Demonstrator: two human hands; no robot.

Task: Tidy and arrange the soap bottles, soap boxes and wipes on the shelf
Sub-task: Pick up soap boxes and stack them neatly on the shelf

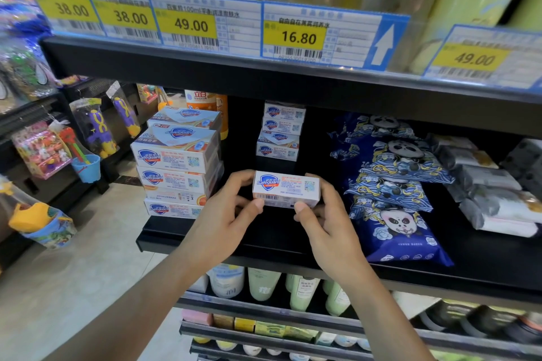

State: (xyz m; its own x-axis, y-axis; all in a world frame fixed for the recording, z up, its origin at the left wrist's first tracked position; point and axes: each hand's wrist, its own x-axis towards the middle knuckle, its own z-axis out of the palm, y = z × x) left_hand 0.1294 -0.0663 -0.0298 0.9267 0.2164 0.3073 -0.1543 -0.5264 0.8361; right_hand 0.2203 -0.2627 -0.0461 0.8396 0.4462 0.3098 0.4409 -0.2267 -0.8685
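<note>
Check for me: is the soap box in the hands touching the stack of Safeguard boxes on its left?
Apart. The head view shows the left hand and dark shelf background between the held soap box and the left stack; the right hand grips its other end.

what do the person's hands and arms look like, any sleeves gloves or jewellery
Both arms are bare as far as the picture shows, with no sleeve in view. The left hand and right hand wear no gloves, and no ring, watch or bracelet shows. The thumbnails are short and unpainted.
</note>
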